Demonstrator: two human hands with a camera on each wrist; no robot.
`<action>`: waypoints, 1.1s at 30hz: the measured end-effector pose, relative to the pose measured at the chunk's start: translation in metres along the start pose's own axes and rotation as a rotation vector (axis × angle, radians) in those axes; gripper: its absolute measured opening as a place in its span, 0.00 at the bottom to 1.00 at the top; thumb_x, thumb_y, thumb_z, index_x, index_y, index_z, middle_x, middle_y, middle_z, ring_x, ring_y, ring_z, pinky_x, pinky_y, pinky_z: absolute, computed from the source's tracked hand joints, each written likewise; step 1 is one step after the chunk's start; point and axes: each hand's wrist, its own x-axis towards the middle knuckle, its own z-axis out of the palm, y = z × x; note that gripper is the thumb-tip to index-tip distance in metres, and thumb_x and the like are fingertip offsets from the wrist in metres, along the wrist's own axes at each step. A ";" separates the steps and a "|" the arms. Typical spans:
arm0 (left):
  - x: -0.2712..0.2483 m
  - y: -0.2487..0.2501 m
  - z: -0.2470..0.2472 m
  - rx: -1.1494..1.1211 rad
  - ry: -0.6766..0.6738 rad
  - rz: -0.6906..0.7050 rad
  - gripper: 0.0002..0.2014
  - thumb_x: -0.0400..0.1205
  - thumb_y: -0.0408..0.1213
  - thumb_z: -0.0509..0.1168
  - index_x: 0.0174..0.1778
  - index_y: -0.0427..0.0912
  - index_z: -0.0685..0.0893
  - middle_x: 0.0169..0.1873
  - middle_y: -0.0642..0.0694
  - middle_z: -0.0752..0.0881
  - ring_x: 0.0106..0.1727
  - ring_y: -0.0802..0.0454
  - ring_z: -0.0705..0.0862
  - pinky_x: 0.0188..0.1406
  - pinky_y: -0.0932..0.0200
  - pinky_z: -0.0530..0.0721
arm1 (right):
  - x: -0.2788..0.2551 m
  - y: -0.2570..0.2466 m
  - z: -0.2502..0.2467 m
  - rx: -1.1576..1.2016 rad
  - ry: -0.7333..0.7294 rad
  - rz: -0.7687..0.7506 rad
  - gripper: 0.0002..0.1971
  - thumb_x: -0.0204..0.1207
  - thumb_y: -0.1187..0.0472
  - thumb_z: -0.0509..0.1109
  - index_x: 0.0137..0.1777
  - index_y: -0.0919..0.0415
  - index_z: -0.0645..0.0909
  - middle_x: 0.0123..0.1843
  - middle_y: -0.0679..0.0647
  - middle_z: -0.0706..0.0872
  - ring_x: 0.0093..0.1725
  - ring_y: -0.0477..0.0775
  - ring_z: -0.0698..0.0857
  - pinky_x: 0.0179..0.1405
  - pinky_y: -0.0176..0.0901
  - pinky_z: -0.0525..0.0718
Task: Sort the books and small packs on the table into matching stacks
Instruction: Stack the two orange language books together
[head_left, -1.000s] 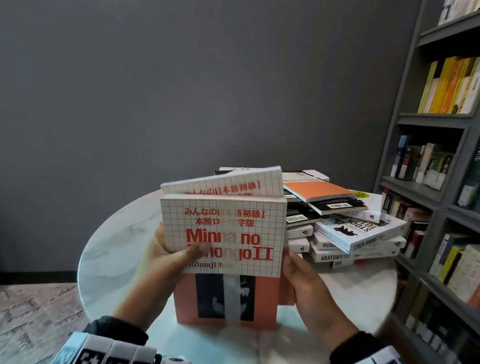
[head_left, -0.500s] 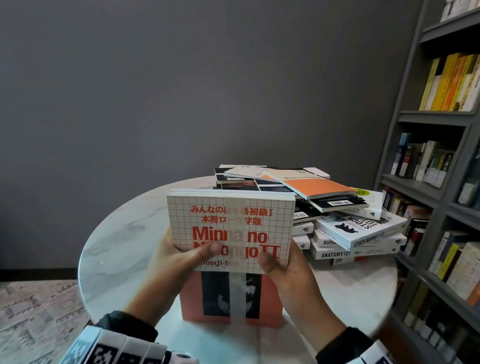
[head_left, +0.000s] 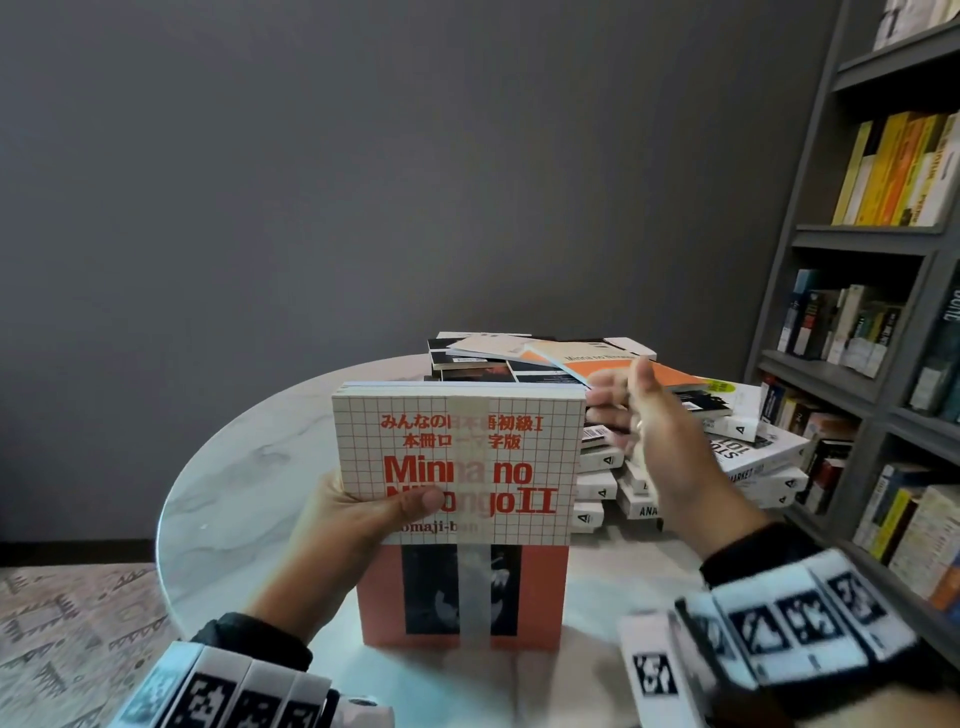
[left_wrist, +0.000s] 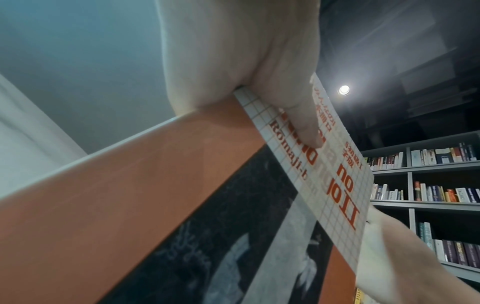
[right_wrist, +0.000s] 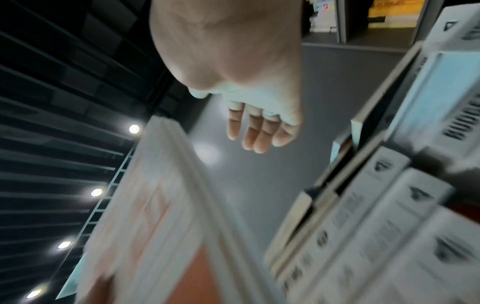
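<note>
My left hand (head_left: 363, 514) holds a stack of thin "Minna no Nihongo II" books (head_left: 460, 457) upright on the white round table (head_left: 249, 467), thumb across the gridded front cover (left_wrist: 335, 185). The books have white grid tops and orange lower covers (head_left: 540, 592). My right hand (head_left: 649, 431) is off the stack, fingers (right_wrist: 255, 131) straight and open, raised toward the messy pile behind. On that pile lies another orange "Minna no Nihongo" book (head_left: 613, 366), over white "101" books (head_left: 748, 452) and black-covered books (head_left: 472, 366).
A grey bookshelf (head_left: 883, 322) full of books stands close on the right. A grey wall is behind the table. A patterned rug (head_left: 67, 623) lies on the floor at the left.
The second copy was squared against the front one, forming one stack. My right hand then let go of the stack's right edge and moved up and right toward the pile.
</note>
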 end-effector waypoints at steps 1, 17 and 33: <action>0.000 0.000 0.000 0.003 -0.002 -0.002 0.30 0.43 0.56 0.84 0.40 0.49 0.91 0.46 0.41 0.91 0.49 0.43 0.90 0.44 0.55 0.89 | 0.013 -0.006 -0.005 -0.078 0.047 0.017 0.18 0.83 0.43 0.55 0.53 0.54 0.80 0.48 0.47 0.83 0.50 0.49 0.80 0.46 0.41 0.74; 0.001 -0.001 -0.002 -0.059 -0.039 -0.003 0.28 0.49 0.51 0.85 0.43 0.43 0.90 0.48 0.37 0.90 0.51 0.40 0.89 0.42 0.57 0.88 | 0.119 0.032 0.001 -1.473 -0.217 0.280 0.08 0.78 0.64 0.59 0.50 0.66 0.79 0.53 0.61 0.79 0.62 0.65 0.74 0.63 0.51 0.71; 0.003 -0.001 -0.002 -0.044 -0.045 -0.004 0.28 0.48 0.53 0.84 0.41 0.45 0.91 0.48 0.37 0.90 0.51 0.40 0.89 0.43 0.56 0.88 | 0.103 0.024 -0.016 -1.600 0.098 -0.234 0.15 0.81 0.69 0.53 0.61 0.65 0.77 0.56 0.60 0.86 0.54 0.64 0.85 0.45 0.50 0.79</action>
